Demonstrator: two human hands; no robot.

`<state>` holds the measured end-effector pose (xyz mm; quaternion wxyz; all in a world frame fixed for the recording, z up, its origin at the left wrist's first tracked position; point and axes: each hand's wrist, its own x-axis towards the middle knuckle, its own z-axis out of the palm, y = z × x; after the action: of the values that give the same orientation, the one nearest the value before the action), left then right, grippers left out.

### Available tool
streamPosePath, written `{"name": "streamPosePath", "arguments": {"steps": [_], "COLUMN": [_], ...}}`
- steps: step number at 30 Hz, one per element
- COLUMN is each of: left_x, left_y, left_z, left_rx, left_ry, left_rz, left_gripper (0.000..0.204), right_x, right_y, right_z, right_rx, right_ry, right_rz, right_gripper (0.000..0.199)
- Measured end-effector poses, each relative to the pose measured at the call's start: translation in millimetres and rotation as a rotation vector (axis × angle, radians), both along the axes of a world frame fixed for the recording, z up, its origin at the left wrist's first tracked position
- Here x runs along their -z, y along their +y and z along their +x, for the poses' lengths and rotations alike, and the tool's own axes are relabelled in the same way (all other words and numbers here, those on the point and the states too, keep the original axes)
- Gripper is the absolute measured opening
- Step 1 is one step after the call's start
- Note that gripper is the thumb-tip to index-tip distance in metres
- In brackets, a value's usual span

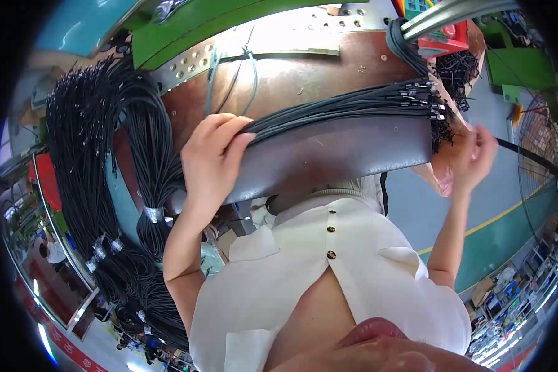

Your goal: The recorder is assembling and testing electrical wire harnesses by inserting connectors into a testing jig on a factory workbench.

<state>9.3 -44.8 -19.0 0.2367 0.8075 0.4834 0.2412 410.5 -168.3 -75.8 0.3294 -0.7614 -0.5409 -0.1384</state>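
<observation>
A bundle of thin black cables lies across the brown workbench. Around its left part my left hand is closed, thumb toward me. The cables' metal-tipped plugs stick out at the bench's right edge. Past that edge, my right hand is raised beside a pinkish plastic bag. Its fingers look curled but are smeared by motion, so whether anything is between them cannot be told.
Thick hanks of black cable hang at the left, one tied with clear wrap. A green machine frame and metal bar stand at the back. Small black scraps fill the bag at right. A fan guard is farther right.
</observation>
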Motion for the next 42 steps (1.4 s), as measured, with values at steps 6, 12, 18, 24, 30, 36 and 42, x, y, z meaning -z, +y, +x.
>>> {"name": "streamPosePath", "arguments": {"steps": [6,12,18,24,30,36,42], "left_x": [-16,-17,2,-11,25,-15,5], "left_y": [-1,11,47,-4,-27,-16,-36], "left_z": [5,61,157,141,122,112,98], "left_rx": [-0.001,0.378,0.594,0.455,0.249,0.240,0.204], "left_ry": [0.079,0.320,-0.176,-0.441,-0.201,-0.641,-0.857], "left_rz": [0.123,0.092,-1.160,-1.175,0.050,-0.754,-1.102], "left_gripper": [0.021,0.023,0.030,0.027,0.020,0.024,0.028], "right_x": [13,10,3,-33,-54,-56,-66], "right_y": [21,24,15,46,88,89,88], "right_z": [-79,-80,-79,-61,-96,-101,-128], "right_rx": [-0.450,-0.429,-0.465,-0.450,-0.671,-0.567,-0.604], "right_ry": [0.015,0.044,0.332,1.558,1.468,1.301,0.940], "right_rz": [-0.132,-0.101,-0.139,0.259,-0.184,-0.047,-0.307], "right_gripper": [0.027,0.027,0.026,0.044,0.040,0.037,0.030]}}
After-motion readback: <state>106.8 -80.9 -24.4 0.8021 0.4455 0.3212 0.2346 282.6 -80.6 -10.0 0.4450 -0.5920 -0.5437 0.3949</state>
